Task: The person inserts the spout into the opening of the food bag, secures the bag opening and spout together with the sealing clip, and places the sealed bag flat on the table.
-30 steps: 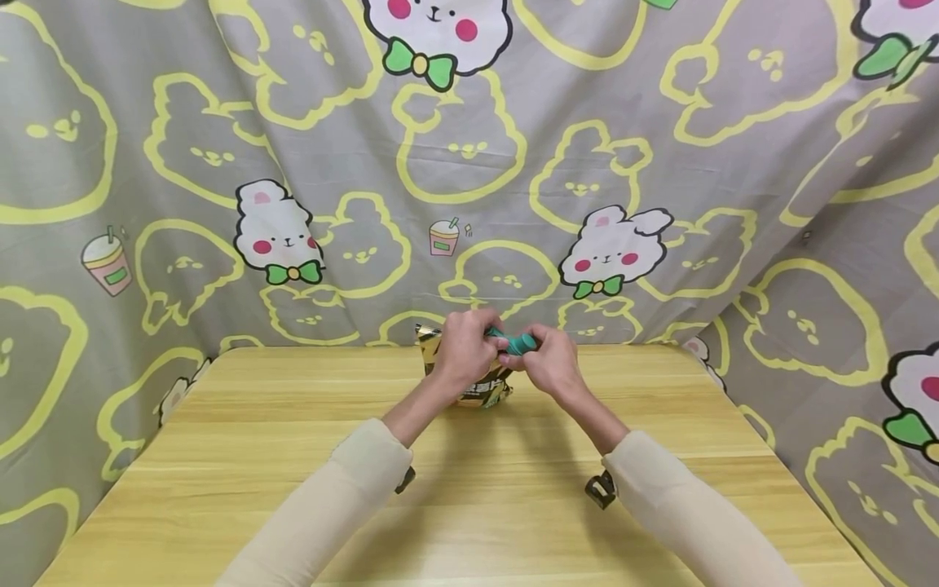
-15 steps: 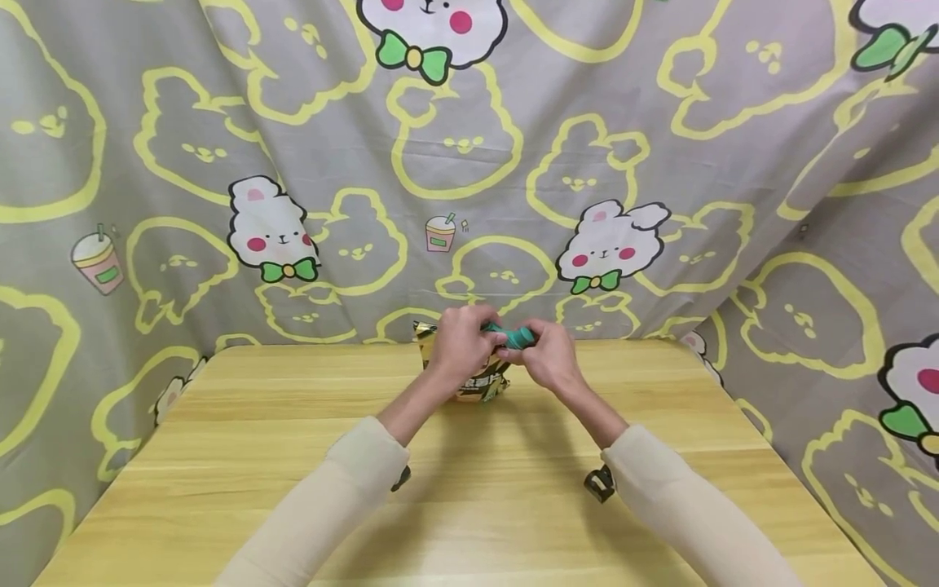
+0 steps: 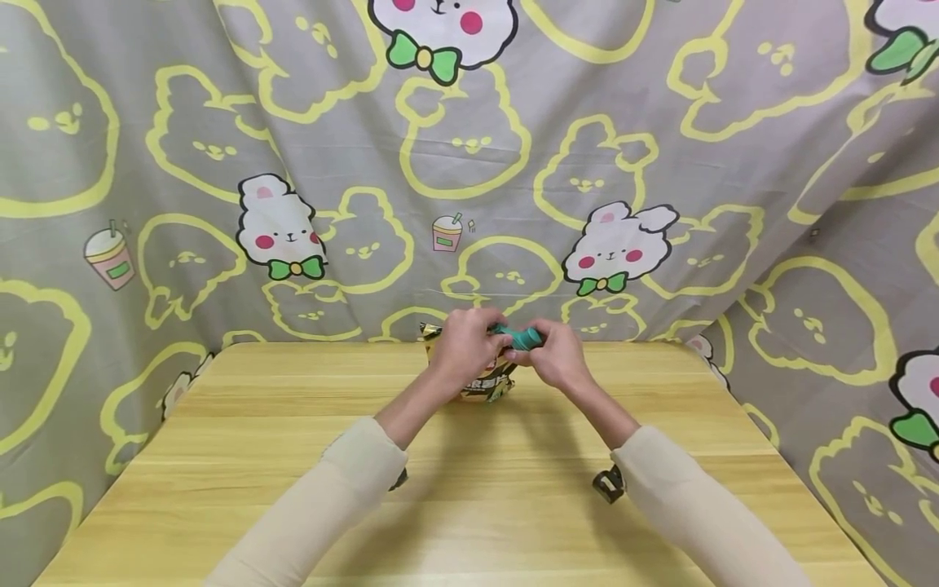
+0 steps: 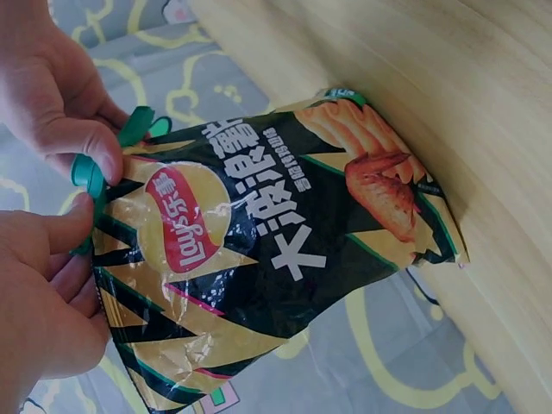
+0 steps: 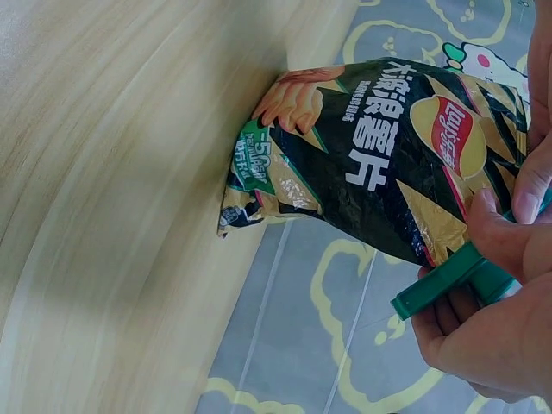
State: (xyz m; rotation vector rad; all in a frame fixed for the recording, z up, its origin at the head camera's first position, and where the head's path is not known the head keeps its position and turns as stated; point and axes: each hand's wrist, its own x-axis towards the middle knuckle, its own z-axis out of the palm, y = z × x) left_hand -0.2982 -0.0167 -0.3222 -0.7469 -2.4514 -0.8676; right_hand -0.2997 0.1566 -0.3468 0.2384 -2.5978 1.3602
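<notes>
A black and gold potato chip bag (image 3: 484, 387) stands upright near the table's far edge, its lower end on the wood. In the left wrist view the front of the chip bag (image 4: 250, 233) shows a red and yellow logo. Its top edge is pinched between thumb and fingers of my left hand (image 3: 464, 350). Across the top corner lies a green plastic bag clip (image 3: 524, 338), gripped at its right end by my right hand (image 3: 559, 357). The right wrist view has the clip's flat bar (image 5: 431, 285) sticking out past the bag, with the right fingers (image 5: 457, 315) curled behind it.
The wooden table (image 3: 469, 505) spreads out below both forearms. Behind it and along both sides hangs a grey curtain (image 3: 352, 147) with cartoon animals. Dark wrist-worn devices, such as the right one (image 3: 609, 483), sit under the sleeve cuffs.
Both hands stay at the bag's top with the clip between them, shifting only slightly. The head view has moved a little.
</notes>
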